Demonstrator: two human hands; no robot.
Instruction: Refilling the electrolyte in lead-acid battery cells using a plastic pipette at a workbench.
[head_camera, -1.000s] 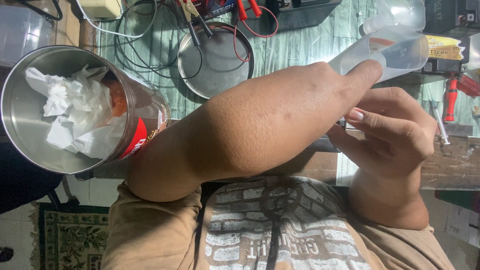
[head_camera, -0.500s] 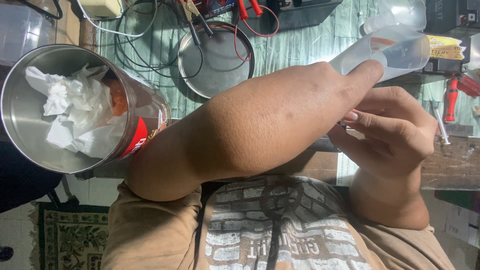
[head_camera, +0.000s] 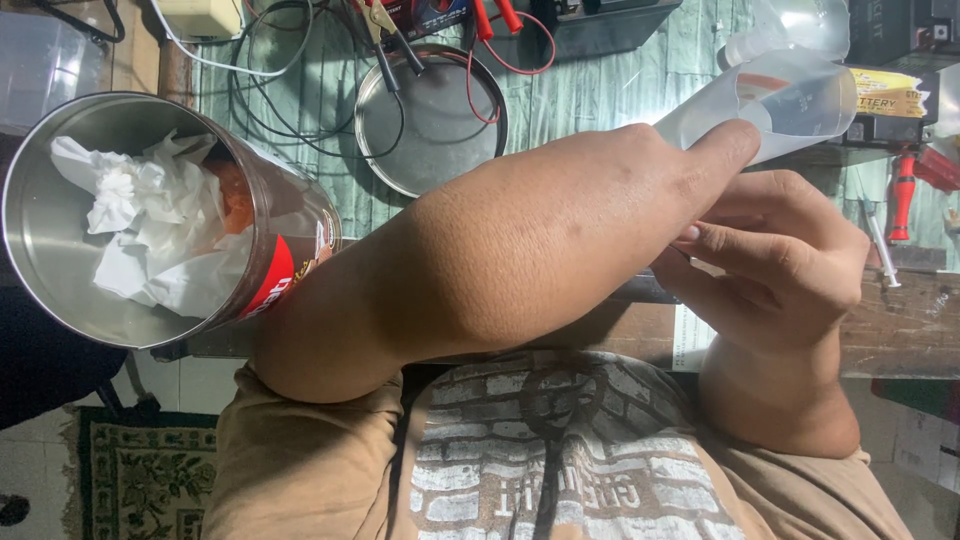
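The head view shows the left hand (head_camera: 700, 170) crossing the body, its fingers closed around a translucent plastic bottle (head_camera: 770, 100) held tilted above the table (head_camera: 600, 95); the right hand (head_camera: 770, 265) is curled just below it, though what it pinches I cannot tell; the bottle looks soft and cloudy, so a hard squeeze could likely spill its contents onto the wires (head_camera: 300, 90) and the metal tin (head_camera: 140, 220) nearby.

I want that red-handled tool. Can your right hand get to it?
Probably yes: the red-handled tool lies just beyond the right hand, with nothing between them, though the fingers are curled just now.
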